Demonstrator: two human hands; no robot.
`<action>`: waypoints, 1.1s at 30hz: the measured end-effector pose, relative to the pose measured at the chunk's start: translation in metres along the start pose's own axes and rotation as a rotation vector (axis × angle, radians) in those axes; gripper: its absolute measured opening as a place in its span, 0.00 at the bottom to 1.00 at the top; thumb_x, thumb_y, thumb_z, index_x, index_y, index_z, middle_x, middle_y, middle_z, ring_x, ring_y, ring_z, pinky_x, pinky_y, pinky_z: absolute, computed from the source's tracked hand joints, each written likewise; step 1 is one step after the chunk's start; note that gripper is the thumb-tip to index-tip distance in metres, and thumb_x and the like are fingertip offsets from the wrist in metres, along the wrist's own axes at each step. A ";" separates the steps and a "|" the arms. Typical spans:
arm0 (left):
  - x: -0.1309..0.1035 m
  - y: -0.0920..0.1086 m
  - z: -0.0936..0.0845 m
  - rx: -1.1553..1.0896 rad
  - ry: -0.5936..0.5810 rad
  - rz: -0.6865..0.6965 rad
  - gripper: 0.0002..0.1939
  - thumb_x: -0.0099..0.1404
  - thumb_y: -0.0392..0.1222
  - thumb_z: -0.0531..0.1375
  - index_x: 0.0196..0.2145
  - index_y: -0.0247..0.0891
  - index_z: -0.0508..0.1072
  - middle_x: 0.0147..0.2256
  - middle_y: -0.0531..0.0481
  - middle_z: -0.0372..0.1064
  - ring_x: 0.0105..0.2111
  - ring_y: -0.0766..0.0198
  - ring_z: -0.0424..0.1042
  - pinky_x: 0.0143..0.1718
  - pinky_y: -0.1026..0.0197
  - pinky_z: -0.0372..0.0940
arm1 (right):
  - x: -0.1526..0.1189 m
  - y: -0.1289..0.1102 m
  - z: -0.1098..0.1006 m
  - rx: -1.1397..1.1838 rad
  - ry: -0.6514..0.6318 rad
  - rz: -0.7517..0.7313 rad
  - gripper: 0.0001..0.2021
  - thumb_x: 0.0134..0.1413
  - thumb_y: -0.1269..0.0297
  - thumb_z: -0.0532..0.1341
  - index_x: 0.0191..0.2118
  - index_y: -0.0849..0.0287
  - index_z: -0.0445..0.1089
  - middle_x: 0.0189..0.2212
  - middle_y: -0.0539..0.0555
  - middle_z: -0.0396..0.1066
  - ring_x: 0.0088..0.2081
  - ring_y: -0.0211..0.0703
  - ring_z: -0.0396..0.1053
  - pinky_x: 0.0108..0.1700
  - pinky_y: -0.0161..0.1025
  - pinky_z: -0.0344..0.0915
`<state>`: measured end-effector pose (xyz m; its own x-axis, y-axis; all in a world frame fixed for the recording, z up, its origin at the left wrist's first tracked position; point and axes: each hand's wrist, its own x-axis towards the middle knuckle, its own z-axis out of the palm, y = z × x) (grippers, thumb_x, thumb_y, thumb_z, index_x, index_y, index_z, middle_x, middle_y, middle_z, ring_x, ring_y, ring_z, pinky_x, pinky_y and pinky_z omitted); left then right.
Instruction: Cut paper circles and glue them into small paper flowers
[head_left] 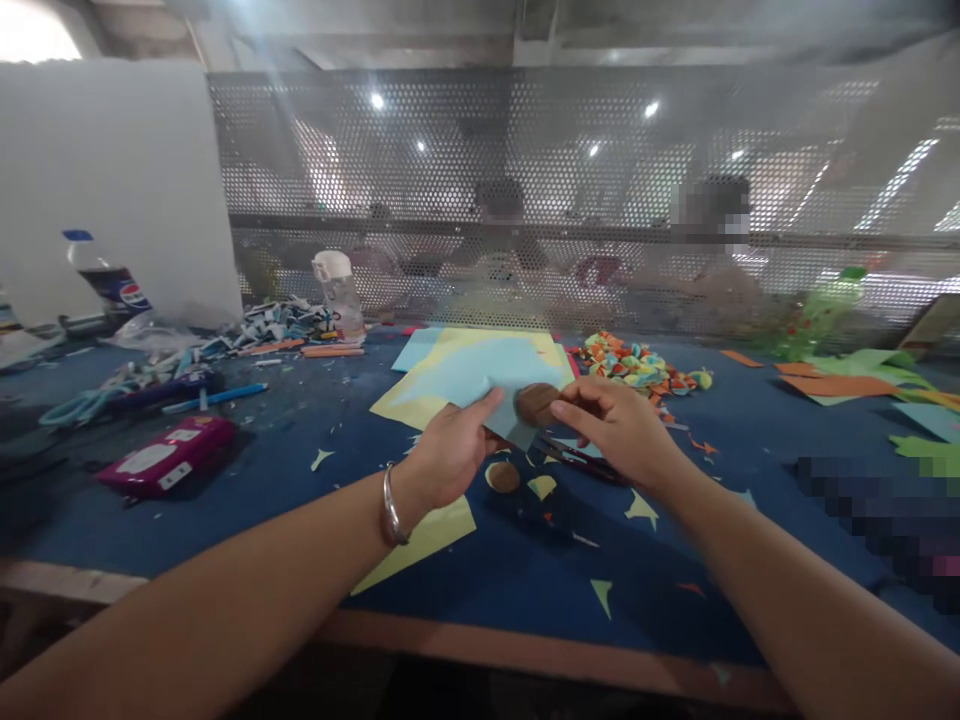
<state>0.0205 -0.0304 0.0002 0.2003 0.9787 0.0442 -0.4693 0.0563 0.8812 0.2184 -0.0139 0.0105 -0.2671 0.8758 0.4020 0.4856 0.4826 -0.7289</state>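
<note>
A perforated metal screen (525, 200) closes off the far edge of a blue work table (300, 500), with other people dimly visible behind it.

Taking the light blue paper sheet (469, 385) at the table's middle as the landmark: it is lifted off the surface at its near corner, and a yellow sheet (420, 400) lies under and around it. The left hand (450, 455) sits at the near-left edge of the blue sheet, closed on it with the thumb pressed on top. The right hand (619, 430) is just right of the sheet's near corner, its fingers pinched on a brown paper disc (536, 403) that rests against the sheet.

Well to the left of the sheet lies a magenta case (169, 455), and farther left at the back stands a cola bottle (105, 280). Behind the sheet to the left stands a clear bottle with a white cap (341, 295). To its right is a heap of coloured paper scraps (637, 365). Just under the right hand, beside the sheet's near corner, lie scissors (577, 458). Nearer than the sheet, a second brown disc (502, 477) lies on the table among yellow offcuts (541, 487).
</note>
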 end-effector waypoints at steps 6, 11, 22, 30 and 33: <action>-0.001 0.006 -0.003 0.067 -0.063 -0.155 0.09 0.69 0.39 0.59 0.39 0.34 0.78 0.40 0.42 0.78 0.32 0.62 0.76 0.36 0.59 0.70 | -0.004 -0.004 0.002 -0.160 -0.174 -0.029 0.13 0.59 0.55 0.58 0.29 0.58 0.68 0.23 0.48 0.63 0.27 0.38 0.59 0.31 0.36 0.56; -0.007 0.011 -0.003 0.105 -0.064 -0.229 0.10 0.69 0.38 0.59 0.34 0.31 0.78 0.33 0.42 0.77 0.29 0.64 0.74 0.35 0.59 0.69 | -0.006 -0.008 0.002 -0.235 -0.235 -0.046 0.12 0.59 0.56 0.58 0.31 0.59 0.68 0.25 0.49 0.66 0.28 0.39 0.62 0.33 0.37 0.56; -0.005 0.013 -0.004 0.155 0.007 -0.238 0.08 0.67 0.35 0.61 0.32 0.29 0.78 0.31 0.43 0.76 0.26 0.65 0.72 0.29 0.60 0.63 | -0.007 -0.012 0.006 -0.309 -0.322 -0.054 0.10 0.59 0.58 0.57 0.32 0.59 0.70 0.26 0.50 0.67 0.29 0.40 0.64 0.34 0.39 0.56; -0.005 0.012 -0.003 0.176 0.048 -0.256 0.14 0.66 0.36 0.62 0.22 0.30 0.73 0.25 0.42 0.73 0.24 0.63 0.72 0.31 0.57 0.64 | -0.006 -0.010 0.009 -0.325 -0.326 -0.060 0.09 0.59 0.60 0.58 0.31 0.58 0.69 0.25 0.49 0.67 0.28 0.38 0.63 0.32 0.37 0.56; -0.004 0.013 -0.004 0.195 0.028 -0.255 0.13 0.66 0.36 0.61 0.24 0.30 0.75 0.26 0.42 0.74 0.25 0.63 0.72 0.32 0.57 0.65 | -0.006 -0.011 0.011 -0.329 -0.324 -0.059 0.09 0.58 0.60 0.58 0.30 0.58 0.68 0.24 0.48 0.66 0.27 0.37 0.62 0.31 0.37 0.56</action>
<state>0.0105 -0.0332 0.0093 0.2655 0.9430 -0.2006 -0.2326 0.2646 0.9359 0.2057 -0.0247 0.0100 -0.5231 0.8272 0.2051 0.6863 0.5515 -0.4741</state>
